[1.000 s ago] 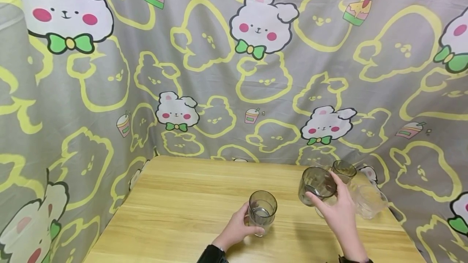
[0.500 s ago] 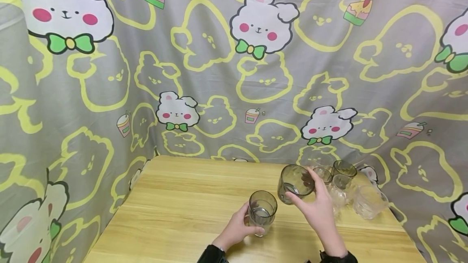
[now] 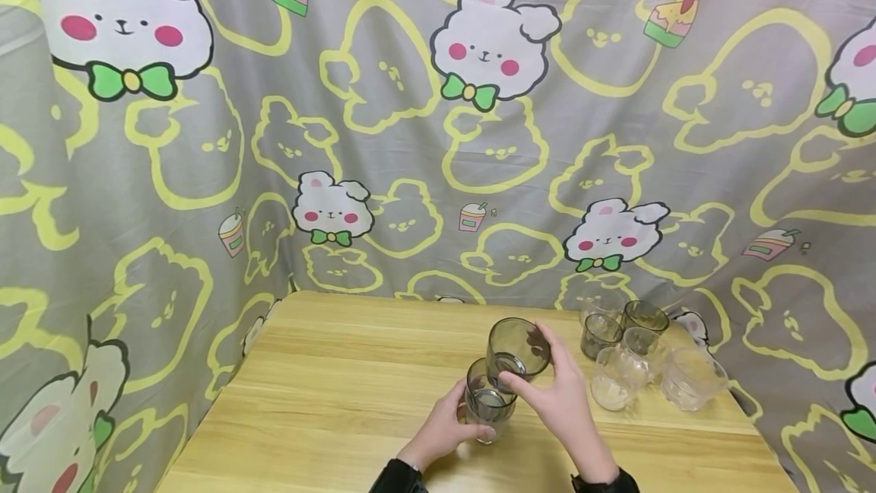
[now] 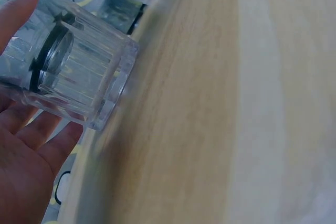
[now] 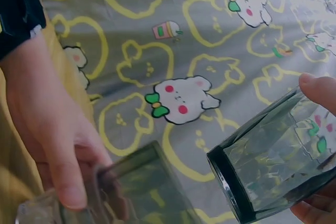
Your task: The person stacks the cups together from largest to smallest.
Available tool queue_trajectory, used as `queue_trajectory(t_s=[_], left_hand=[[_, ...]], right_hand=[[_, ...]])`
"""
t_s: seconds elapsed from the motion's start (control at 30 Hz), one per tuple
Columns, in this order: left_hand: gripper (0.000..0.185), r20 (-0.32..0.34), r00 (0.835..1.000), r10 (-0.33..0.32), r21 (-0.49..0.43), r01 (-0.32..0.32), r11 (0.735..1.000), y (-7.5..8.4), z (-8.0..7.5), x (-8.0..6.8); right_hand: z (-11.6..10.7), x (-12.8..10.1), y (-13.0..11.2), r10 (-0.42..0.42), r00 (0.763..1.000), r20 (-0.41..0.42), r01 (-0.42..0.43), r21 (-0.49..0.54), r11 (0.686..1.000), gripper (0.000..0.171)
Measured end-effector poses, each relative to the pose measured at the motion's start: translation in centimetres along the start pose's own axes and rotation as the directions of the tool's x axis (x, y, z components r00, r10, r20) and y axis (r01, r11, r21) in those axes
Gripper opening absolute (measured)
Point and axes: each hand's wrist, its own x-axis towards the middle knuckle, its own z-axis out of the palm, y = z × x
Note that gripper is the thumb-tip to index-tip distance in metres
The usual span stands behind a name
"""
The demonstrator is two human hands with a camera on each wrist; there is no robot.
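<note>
Near the table's front, my left hand (image 3: 441, 426) grips a clear ribbed glass (image 4: 100, 77) that stands upright, thumb on one side and fingers on the other. A smoky grey glass (image 3: 479, 379) sits nested in it, its dark base visible through the clear wall in the left wrist view. My right hand (image 3: 564, 402) holds a second, wider smoky glass (image 5: 278, 156) between thumb and fingers. That glass is tilted and overlaps the stack's rim in the head view. In the right wrist view a gap shows between the two smoky glasses.
At the table's right back stand several glasses: a small smoky one (image 3: 602, 339), a larger smoky one (image 3: 645, 316), a clear one (image 3: 614, 386) and a wide clear one (image 3: 693, 385). A patterned curtain (image 3: 411, 135) hangs behind the wooden table (image 3: 328, 371).
My right hand has carried the smoky glass leftward from in front of the glass group to the stack, uncovering that group. The left hand and its stack have stayed put.
</note>
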Motion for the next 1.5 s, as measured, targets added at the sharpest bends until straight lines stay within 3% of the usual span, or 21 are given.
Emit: queue_trajectory(t_s=[0.73, 1.5], left_hand=[[0.083, 0.003, 0.999, 0.053, -0.004, -0.053, 0.999, 0.3, -0.1, -0.1], [0.085, 0.013, 0.999, 0.034, -0.014, -0.034, 0.999, 0.1, -0.1, -0.2]], right_hand=[[2.7, -0.7, 1.5, 0.007, 0.995, 0.101, -0.010, 0.025, 1.000, 0.090], [4.4, -1.8, 3.5, 0.048, 0.988, 0.144, -0.053, 0.029, 0.998, 0.091]])
